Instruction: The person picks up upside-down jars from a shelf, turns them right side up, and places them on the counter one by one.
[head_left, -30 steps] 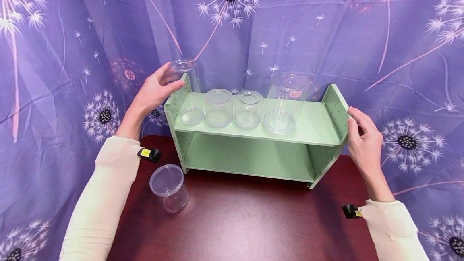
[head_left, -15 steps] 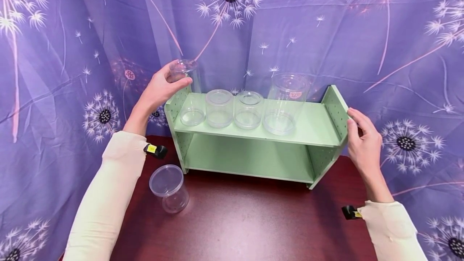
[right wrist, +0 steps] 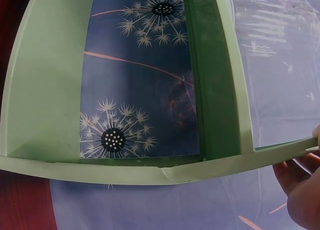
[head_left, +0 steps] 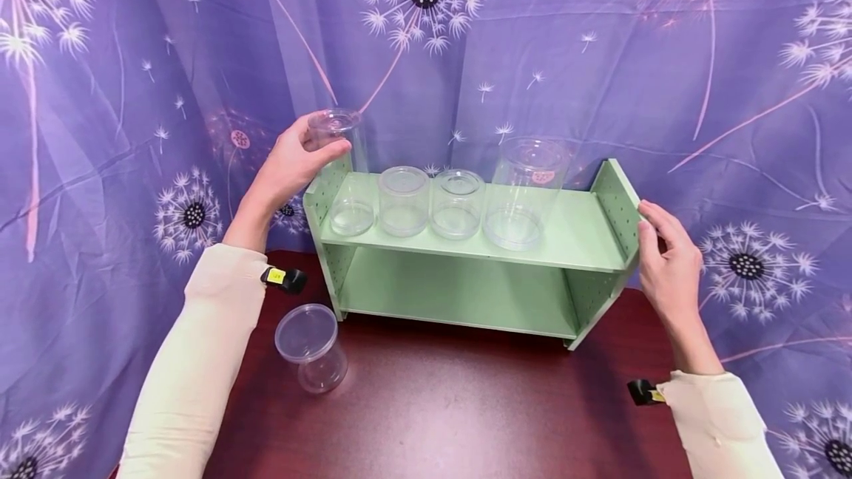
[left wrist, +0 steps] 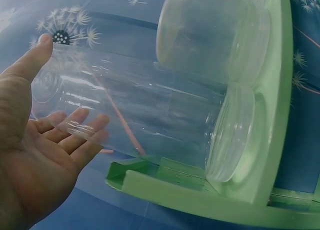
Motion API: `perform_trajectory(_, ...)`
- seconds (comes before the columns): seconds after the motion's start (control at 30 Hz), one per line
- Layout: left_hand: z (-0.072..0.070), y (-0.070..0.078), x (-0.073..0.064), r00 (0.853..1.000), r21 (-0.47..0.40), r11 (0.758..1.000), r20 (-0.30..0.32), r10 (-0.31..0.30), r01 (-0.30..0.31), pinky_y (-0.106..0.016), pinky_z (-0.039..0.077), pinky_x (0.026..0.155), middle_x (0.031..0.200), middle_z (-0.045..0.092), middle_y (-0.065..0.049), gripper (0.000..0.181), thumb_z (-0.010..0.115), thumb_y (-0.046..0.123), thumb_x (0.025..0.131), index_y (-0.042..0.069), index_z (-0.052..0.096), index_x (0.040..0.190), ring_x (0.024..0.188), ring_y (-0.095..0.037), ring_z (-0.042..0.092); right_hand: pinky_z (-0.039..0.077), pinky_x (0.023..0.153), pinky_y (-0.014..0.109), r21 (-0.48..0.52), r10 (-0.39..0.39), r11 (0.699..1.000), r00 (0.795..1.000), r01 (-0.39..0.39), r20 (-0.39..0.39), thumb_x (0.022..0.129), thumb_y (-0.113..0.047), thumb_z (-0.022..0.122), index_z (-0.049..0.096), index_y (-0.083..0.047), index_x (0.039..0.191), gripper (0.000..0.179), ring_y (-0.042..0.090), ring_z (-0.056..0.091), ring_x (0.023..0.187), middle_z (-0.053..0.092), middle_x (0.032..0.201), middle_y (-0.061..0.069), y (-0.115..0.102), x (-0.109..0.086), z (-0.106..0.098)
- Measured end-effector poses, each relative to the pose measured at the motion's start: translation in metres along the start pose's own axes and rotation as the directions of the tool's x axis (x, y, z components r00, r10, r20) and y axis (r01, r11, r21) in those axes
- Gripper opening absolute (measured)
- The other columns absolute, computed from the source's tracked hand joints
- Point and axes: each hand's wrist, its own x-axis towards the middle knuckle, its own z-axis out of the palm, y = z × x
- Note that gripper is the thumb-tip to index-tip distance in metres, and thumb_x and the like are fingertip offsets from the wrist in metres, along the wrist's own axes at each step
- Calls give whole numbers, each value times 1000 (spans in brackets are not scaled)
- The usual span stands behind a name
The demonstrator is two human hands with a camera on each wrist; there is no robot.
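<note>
My left hand (head_left: 289,161) grips the upper end of a tall clear plastic jar (head_left: 353,198), which stands upright at the left end of the green shelf's upper board. In the left wrist view, the thumb lies on one side of this jar (left wrist: 150,105) and the fingers on the other, seen through the clear wall. A wide lid-like ring is at the jar's shelf end. At the opposite end, my right hand (head_left: 668,265) holds the edge of the right side panel (head_left: 615,209) of the green shelf (head_left: 579,231), fingers and thumb on either side.
Beside the gripped jar stand two short clear jars (head_left: 403,202) and a large tall one (head_left: 526,194). Another clear jar (head_left: 313,346) with a wide lid stands on the dark red table (head_left: 459,405), front left. A purple dandelion curtain (head_left: 532,43) hangs behind.
My left hand has moved slightly right, its thumb coming from the shelf's side panel onto the tall jar. The jars and my right hand stay in place.
</note>
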Motion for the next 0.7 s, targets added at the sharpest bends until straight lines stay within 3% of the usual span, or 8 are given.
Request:
perform_trajectory(0.17,-4,8,-5,999,-2,1000,-21,31,-31,-35,49,106,143,56,-16,78,76,32,96,9,37,159,129,-23,58,44,95,10,1,-2,1000,1000,2,-1,103,-6,59,72,-1,128,28,-5,59,117,68,133,14,0,0,0)
perform_trajectory(0.37,-12,15,-15,997,-79,995,-44,63,-67,-30,47,108,143,54,-19,70,73,24,98,7,40,157,125,-20,60,44,91,8,-7,-4,1000,1000,4,5,103,-6,59,71,0,129,29,-6,59,114,67,134,15,2,0,1)
perform_trajectory(0.53,-18,19,-23,993,-228,967,-47,109,-117,-23,49,103,141,56,-21,63,72,13,99,1,42,153,116,-16,64,44,92,8,-16,-10,1000,1000,11,10,104,-6,59,71,1,129,29,-8,58,114,67,134,15,2,0,0)
perform_trajectory(0.7,-23,23,-33,988,-333,931,-22,153,-152,-22,50,101,135,62,-14,62,69,6,99,-2,41,153,115,-19,66,43,92,8,-21,-19,1000,1000,19,12,103,-5,59,71,1,128,29,-8,58,115,68,133,15,1,0,0)
